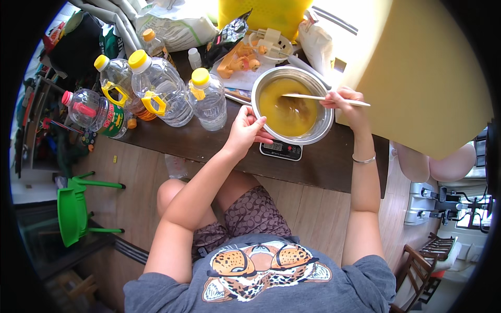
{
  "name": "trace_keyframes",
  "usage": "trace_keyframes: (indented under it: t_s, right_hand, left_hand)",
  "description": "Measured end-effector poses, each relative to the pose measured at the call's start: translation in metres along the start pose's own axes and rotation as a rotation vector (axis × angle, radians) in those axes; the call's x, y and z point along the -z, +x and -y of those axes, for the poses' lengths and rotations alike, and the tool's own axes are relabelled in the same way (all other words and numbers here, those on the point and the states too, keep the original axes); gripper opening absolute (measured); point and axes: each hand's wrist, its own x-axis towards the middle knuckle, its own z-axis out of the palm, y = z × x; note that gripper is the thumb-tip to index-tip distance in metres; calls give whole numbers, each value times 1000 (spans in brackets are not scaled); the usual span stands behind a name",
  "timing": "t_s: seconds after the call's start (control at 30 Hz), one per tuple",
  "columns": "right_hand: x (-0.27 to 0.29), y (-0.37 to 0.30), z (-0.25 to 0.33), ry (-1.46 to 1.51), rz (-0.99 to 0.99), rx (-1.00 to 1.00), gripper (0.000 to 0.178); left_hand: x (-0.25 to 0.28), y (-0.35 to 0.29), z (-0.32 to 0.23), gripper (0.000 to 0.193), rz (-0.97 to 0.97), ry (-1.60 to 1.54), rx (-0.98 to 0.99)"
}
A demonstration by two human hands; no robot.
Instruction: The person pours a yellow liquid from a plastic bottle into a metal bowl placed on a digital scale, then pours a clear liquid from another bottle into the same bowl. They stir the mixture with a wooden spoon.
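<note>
Left of steel bowl (324,116), bottles (166,86); under bowl, scale (283,151); right grip (344,103) clamped on stick (312,97), left grip (248,129) on bowl.

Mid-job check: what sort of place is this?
Probably a room in a home: a dark table bearing a digital kitchen scale and capped plastic bottles, a green plastic seat at left, and a wooden chair at lower right.

A dark table (342,163) bears clear bottles (169,93) — and a black scale (282,151).

Home: green chair (71,214), wood-look floor (138,169)
</note>
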Motion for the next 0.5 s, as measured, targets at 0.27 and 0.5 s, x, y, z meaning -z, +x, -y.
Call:
trace_keyframes:
  t_s: [0.27,0.5]
  right_hand:
    - [-2,0,5,-295,1,89,22]
    - [-1,-43,22,-36,-44,-106,24]
  left_hand:
    - [-1,0,2,20,-19,-3,-12]
    - [-2,-1,3,20,-40,-1,-25]
